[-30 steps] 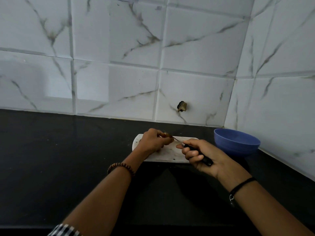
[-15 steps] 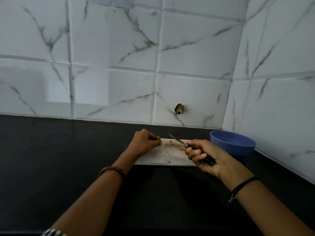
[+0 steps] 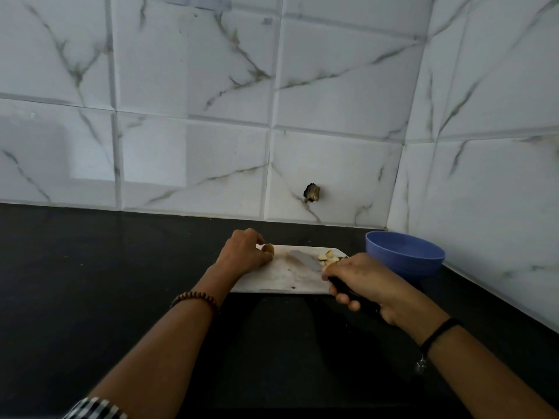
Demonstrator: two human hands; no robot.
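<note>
A white cutting board (image 3: 281, 279) lies on the black counter (image 3: 121, 282). My left hand (image 3: 243, 252) rests at the board's left end and pinches a small brown piece of food (image 3: 268, 248) with curled fingers. My right hand (image 3: 363, 279) grips the black handle of a knife (image 3: 305, 261), whose blurred blade lies low over the middle of the board. Several pale cut pieces (image 3: 328, 257) sit at the board's far right corner, just beyond my right hand.
A blue bowl (image 3: 405, 252) stands right of the board in the corner of the counter. White marbled wall tiles (image 3: 193, 164) rise behind and to the right, with a small dark hole (image 3: 311, 192) in one tile.
The knife has swung from the food at my left hand to the right across the board. Cut pieces now show at the board's right corner. My left hand stays put.
</note>
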